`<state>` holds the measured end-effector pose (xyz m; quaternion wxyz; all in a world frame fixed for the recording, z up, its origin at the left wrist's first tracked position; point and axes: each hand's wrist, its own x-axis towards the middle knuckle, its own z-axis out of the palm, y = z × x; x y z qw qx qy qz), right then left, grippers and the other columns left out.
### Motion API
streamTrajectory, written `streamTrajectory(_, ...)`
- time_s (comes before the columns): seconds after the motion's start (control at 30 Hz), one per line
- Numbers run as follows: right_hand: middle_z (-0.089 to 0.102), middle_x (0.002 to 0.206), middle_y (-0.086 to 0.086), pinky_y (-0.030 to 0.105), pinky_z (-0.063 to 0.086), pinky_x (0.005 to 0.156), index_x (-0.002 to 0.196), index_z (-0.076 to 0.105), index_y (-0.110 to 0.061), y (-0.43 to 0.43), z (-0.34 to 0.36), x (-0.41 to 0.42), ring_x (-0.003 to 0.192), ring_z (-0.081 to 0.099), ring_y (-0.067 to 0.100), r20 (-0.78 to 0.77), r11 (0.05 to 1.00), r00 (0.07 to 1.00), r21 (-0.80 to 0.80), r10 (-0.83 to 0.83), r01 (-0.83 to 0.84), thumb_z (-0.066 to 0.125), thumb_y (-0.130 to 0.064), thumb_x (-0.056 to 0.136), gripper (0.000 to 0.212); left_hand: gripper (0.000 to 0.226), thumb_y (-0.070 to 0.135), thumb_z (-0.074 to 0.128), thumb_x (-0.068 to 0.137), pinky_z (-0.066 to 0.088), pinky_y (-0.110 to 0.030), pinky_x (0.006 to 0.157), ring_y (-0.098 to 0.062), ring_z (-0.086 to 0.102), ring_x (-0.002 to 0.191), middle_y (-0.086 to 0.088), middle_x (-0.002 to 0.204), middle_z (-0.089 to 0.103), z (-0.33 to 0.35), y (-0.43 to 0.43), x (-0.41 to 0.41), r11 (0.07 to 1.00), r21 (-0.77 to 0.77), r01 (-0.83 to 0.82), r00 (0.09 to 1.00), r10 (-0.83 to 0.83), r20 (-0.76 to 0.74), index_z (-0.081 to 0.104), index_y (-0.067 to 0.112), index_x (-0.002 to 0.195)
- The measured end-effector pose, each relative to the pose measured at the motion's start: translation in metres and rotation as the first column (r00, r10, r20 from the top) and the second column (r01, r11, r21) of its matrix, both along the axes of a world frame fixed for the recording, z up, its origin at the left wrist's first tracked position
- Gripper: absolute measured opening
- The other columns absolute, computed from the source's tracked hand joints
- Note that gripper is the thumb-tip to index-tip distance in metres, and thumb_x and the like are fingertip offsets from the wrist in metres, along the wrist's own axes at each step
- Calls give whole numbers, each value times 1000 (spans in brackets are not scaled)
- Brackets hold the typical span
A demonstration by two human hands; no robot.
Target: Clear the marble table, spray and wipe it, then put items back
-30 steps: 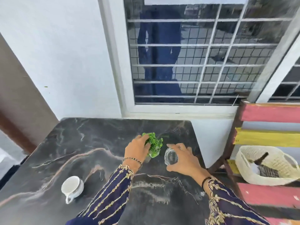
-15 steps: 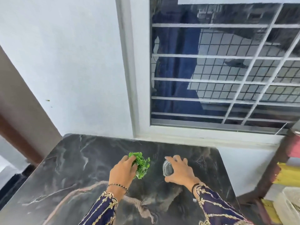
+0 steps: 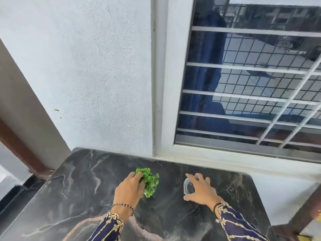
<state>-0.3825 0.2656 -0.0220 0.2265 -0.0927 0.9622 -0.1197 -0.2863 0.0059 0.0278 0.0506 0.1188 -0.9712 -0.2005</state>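
The black marble table (image 3: 83, 188) with pale veins fills the lower part of the view. A small green plant (image 3: 150, 180) in a clear pot stands near the table's far middle. My left hand (image 3: 129, 190) is closed around its left side. To the right stands a clear glass (image 3: 188, 186). My right hand (image 3: 201, 192) grips that glass from the right, fingers curled over its rim. Both items rest on the marble.
A white wall (image 3: 97, 75) rises straight behind the table. A barred window (image 3: 243, 80) with a white sill sits at the back right. A brown wooden frame (image 3: 19, 150) stands at the left, and a dark wooden post (image 3: 302, 211) at the lower right.
The view has tilted up and to the left, so the white cup, the basket and the painted bench have dropped out of sight. Both hands have carried the plant and glass farther toward the wall.
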Motion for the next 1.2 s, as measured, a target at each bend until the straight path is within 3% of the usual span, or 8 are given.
streamTrajectory(0.17,16,166,0,62,29,114,156,23,-41,-16,8,-1,150,13,34,-39,995,999,96,10,-7,66,-68,80,92,27,34,46,97,51,-35,67,-23,64,86,4,101,57,1,-30,-6,999,6,40,999,-40,7,57,24,119)
streamTrajectory(0.3,21,166,1,54,25,119,156,26,-37,-47,10,2,152,14,33,-125,988,989,145,78,-59,59,-69,84,85,27,32,46,97,49,-36,67,-26,64,86,2,101,57,1,-64,-11,999,7,38,999,-38,11,56,23,119)
streamTrajectory(0.63,25,163,-1,43,20,122,154,33,-25,-151,1,44,151,14,25,-161,992,980,-22,115,-120,54,-53,97,67,24,26,48,95,48,-39,70,-33,63,95,-7,106,58,-2,-150,-36,997,-3,-79,997,78,-27,58,18,116)
streamTrajectory(0.9,29,161,-6,36,21,122,153,37,-25,-161,-12,87,150,17,17,-127,994,990,-80,69,-79,51,-50,100,60,24,23,49,94,42,-33,64,-33,64,90,-5,103,59,-12,-187,-51,995,-21,-97,995,97,-7,61,18,113)
streamTrajectory(1.2,34,158,-6,33,23,122,151,38,-23,-156,-10,110,147,23,17,-117,995,993,-97,-20,9,53,-46,101,58,42,37,51,93,44,-31,61,-30,67,86,-1,121,54,-7,-192,-43,985,-155,-74,997,76,11,44,32,134)
